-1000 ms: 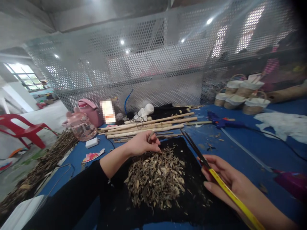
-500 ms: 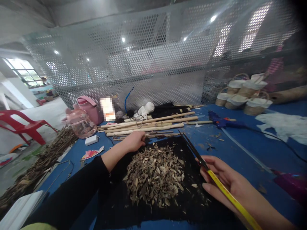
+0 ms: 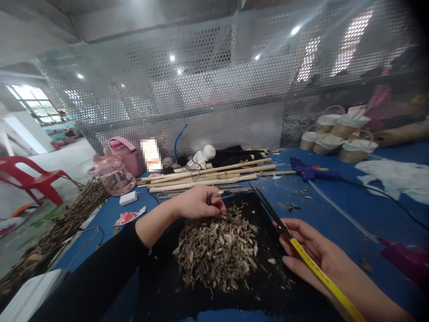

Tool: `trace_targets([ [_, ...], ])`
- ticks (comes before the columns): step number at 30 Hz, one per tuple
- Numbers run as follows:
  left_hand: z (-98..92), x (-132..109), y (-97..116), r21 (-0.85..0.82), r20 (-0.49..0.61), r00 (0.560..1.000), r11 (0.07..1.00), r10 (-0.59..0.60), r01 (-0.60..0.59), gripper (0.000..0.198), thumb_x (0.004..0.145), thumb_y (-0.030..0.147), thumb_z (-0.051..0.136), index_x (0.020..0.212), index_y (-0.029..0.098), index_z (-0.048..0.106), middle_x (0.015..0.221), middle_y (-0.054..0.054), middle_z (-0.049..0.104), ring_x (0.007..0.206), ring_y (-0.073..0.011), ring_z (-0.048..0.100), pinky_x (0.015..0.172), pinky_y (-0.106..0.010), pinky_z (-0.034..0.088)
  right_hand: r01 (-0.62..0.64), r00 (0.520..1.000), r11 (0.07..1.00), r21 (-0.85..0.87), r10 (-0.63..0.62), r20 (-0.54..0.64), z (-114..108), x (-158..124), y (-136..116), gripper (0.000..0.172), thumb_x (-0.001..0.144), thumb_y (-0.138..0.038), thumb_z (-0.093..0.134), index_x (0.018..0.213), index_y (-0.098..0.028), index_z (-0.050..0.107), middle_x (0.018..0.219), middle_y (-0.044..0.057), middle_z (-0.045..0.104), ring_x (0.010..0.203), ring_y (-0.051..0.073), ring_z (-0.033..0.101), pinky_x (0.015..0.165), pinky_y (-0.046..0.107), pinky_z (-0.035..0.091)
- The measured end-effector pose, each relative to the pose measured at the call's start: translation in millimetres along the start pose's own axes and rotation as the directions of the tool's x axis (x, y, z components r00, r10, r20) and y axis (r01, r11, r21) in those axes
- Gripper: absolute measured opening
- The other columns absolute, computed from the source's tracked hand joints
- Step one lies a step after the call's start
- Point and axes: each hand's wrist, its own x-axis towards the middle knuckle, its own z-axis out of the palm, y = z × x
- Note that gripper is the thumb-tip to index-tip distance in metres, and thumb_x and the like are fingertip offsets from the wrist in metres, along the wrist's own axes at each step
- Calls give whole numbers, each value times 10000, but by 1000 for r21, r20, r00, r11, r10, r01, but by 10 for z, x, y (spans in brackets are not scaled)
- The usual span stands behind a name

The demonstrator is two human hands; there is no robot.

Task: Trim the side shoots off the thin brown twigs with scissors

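A heap of dried leaf pieces [image 3: 217, 255] lies on a black cloth [image 3: 167, 290]. My left hand [image 3: 197, 202] is over the far edge of the heap, its fingers pinched. A small pale piece like a dried leaf [image 3: 217, 193] sticks out between them; the fingertips touch or nearly touch the heap. At the right, my right hand [image 3: 311, 250] grips long tweezers [image 3: 301, 252] with a yellow handle and two thin dark prongs. The prongs point away from me, slightly apart at their tips, past the heap's right side.
Peeled wooden sticks [image 3: 214, 177] lie behind the heap. A blue glue gun [image 3: 304, 170] and small lined baskets [image 3: 355, 150] are at the right. Left stand a pink bottle [image 3: 115, 176], white charger [image 3: 128, 198] and bundled twigs [image 3: 63, 223]. Perforated metal panels [image 3: 201, 89] close off the back.
My left hand has moved right and slightly nearer, from behind the heap to over its far edge. My right hand and the tweezers stay nearly still.
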Motion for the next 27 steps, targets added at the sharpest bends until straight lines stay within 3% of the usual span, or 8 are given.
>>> trace_targets([
  [2, 11, 54, -50, 84, -44, 999, 996, -32, 36, 129, 670, 81, 442, 656, 177, 357, 856, -17, 631, 781, -114, 569, 650, -208, 402, 8, 1000, 1000, 1, -8, -19, 3, 0, 7, 537, 595, -441, 692, 1058, -240, 506, 933, 74, 624, 831, 202, 613, 721, 265, 522],
  [5, 23, 172, -220, 363, -150, 986, 924, -70, 121, 107, 643, 69, 428, 626, 173, 414, 772, -13, 614, 728, -126, 543, 633, -221, 381, 17, 1000, 1000, 8, -17, -8, 12, -3, 17, 533, 593, -436, 691, 1052, -233, 511, 925, 76, 623, 821, 198, 611, 709, 259, 524],
  [10, 50, 283, -384, 531, -125, 992, 842, -34, 96, 89, 622, 91, 460, 637, 177, 475, 652, -3, 548, 642, -132, 496, 574, -222, 343, 21, 999, 1000, -1, -21, -26, 39, -23, -17, 518, 588, -430, 687, 1034, -234, 512, 927, 71, 617, 828, 194, 607, 706, 246, 520],
  [16, 74, 259, -307, 471, -139, 990, 877, -38, 100, 71, 632, 130, 493, 601, 172, 445, 644, 10, 560, 637, -118, 508, 565, -207, 341, 6, 1000, 1000, -10, -6, -20, 39, -27, -23, 526, 592, -421, 685, 1049, -232, 505, 894, 66, 619, 823, 195, 605, 689, 248, 521],
  [20, 85, 217, -212, 265, -36, 998, 963, -50, 58, 127, 632, 98, 462, 595, 174, 367, 754, 16, 624, 713, -102, 550, 611, -187, 377, 8, 1000, 1000, -10, -8, 18, 9, 2, -19, 520, 590, -414, 693, 1043, -233, 512, 918, 72, 619, 851, 202, 602, 710, 256, 518],
  [23, 77, 197, -177, 80, 29, 998, 995, -61, 58, 146, 626, 67, 424, 639, 182, 335, 788, 9, 625, 728, -98, 565, 631, -192, 398, -10, 1000, 1000, 8, 10, -16, 31, -9, -75, 515, 556, -420, 712, 1001, -233, 530, 920, 68, 620, 853, 204, 604, 727, 255, 512],
  [27, 82, 162, -133, 10, -20, 998, 998, -55, 55, 115, 642, 74, 423, 650, 173, 366, 894, -18, 628, 806, -109, 555, 693, -208, 407, -24, 993, 998, 53, 29, -112, 102, -74, -182, 523, 544, -420, 710, 1000, -237, 529, 852, 49, 615, 789, 183, 605, 688, 231, 508],
])
